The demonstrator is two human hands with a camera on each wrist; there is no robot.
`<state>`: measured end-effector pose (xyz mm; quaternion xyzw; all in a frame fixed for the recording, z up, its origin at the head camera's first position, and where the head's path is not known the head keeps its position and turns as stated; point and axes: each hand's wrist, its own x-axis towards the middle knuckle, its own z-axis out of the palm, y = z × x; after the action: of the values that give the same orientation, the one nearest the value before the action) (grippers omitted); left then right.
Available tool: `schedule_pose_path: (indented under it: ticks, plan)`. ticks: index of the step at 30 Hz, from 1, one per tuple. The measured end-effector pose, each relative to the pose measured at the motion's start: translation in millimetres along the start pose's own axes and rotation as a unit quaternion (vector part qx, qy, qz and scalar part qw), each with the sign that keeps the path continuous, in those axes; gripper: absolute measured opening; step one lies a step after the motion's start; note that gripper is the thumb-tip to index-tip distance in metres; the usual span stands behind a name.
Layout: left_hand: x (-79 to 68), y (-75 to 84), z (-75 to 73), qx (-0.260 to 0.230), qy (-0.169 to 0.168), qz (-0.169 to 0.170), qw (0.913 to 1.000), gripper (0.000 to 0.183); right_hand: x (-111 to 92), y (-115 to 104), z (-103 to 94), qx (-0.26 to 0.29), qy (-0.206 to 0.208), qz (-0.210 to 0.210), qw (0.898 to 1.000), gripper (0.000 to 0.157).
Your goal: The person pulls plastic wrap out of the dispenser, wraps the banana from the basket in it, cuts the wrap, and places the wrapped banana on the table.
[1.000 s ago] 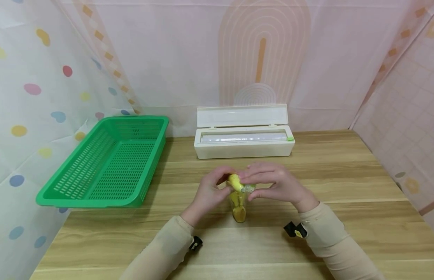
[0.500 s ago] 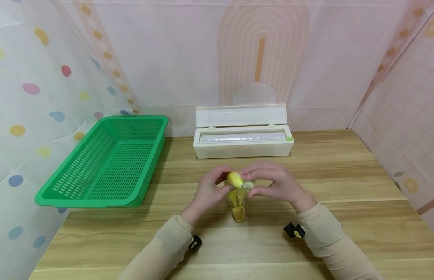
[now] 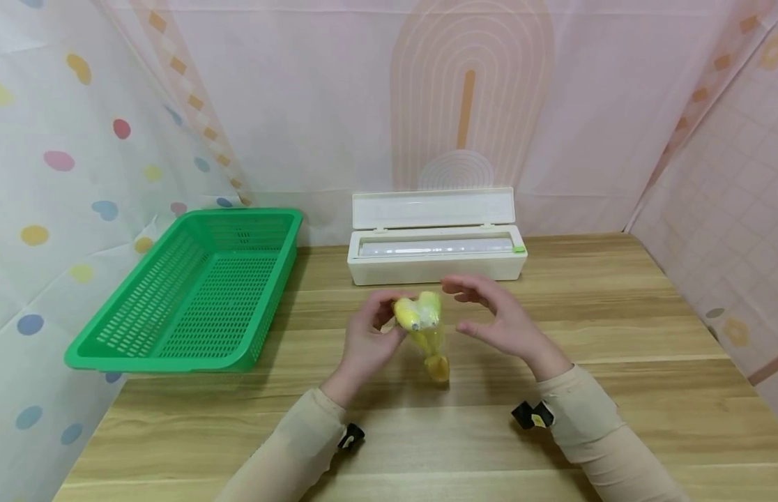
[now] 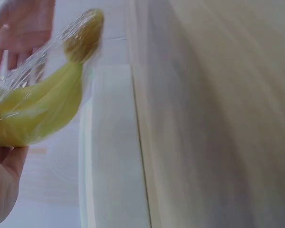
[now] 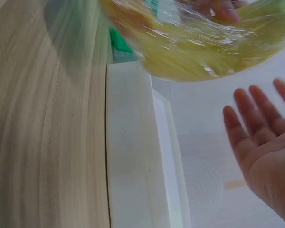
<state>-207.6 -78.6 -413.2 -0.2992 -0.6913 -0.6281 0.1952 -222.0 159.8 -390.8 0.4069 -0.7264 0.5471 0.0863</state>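
Note:
A small bunch of bananas (image 3: 429,336) wrapped in clear plastic film is held upright above the table, its brownish stem end pointing down toward me. My left hand (image 3: 369,339) grips the bunch from the left, thumb on the near side and fingers behind. In the left wrist view the bananas (image 4: 42,107) show shiny, wrinkled film stretched to the stem. My right hand (image 3: 503,322) is apart from the fruit, just to its right, with fingers spread. The right wrist view shows that hand (image 5: 270,147) palm up-facing the camera, below the wrapped bananas (image 5: 204,54).
A white cling film box (image 3: 436,269) stands behind the hands with its lid raised and a roll inside. On the left sits a green perforated basket (image 3: 263,328). Patterned cloth (image 3: 301,97) hangs behind the wooden table (image 3: 615,328).
My right hand has let go of the bananas and moved slightly away to the right, its fingers spreading. The left hand has tilted the bunch, and both banana tips now show on top.

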Motion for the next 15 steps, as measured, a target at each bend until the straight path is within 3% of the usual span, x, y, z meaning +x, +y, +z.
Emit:
schedule_pose_path:
  ticks: [7,11,15]
  plan:
    - [4.6,3.7,-3.3,-0.021,0.079,0.077,0.9936,0.052,-1.4,-1.5,5.7,0.027,-0.008,0.101,0.995,0.066]
    - [7.5,6.3,-5.1,-0.027,0.109,0.098,0.9889,0.050,-1.6,-2.1,13.0,0.077,-0.020,0.157,0.984,0.066]
    - [9.7,8.1,-6.3,-0.023,0.124,0.110,0.9859,0.048,-2.2,-2.9,20.4,0.095,-0.020,0.213,0.972,0.064]
